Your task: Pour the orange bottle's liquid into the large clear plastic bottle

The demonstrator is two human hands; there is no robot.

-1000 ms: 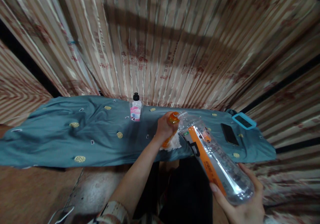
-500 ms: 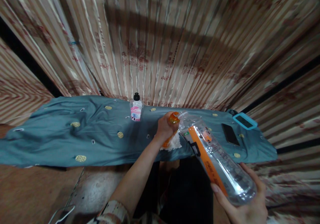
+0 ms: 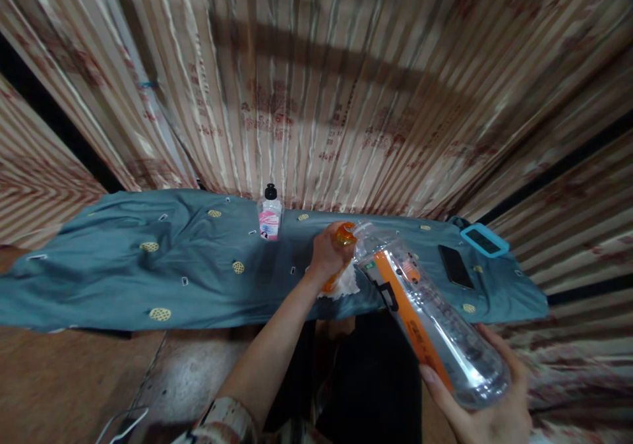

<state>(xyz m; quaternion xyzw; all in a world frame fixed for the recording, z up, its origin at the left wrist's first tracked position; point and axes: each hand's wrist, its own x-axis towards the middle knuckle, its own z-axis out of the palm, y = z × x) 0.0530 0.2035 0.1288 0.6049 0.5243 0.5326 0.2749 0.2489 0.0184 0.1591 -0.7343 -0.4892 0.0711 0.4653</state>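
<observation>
My left hand point(image 3: 327, 254) is wrapped round a small orange bottle point(image 3: 345, 233) that stands on a crumpled white tissue point(image 3: 347, 284). In my right hand point(image 3: 487, 404) is a large clear plastic bottle point(image 3: 440, 325) with an orange label, gripped near its base. The large bottle is tilted, its neck pointing up and left, and its mouth meets the top of the orange bottle. Whether any liquid passes between the two I cannot tell. Much of the orange bottle's body is hidden behind my left fingers.
A bottle with a black cap and pink label point(image 3: 270, 216) stands on the cloth-covered table point(image 3: 113, 259), left of my hands. To the right lie a black phone point(image 3: 455, 266) and a blue-framed digital clock point(image 3: 484, 240). A striped curtain point(image 3: 297, 101) hangs behind.
The base of the large clear bottle and my right hand have shifted very slightly to the right. My left hand and the orange bottle look the same.
</observation>
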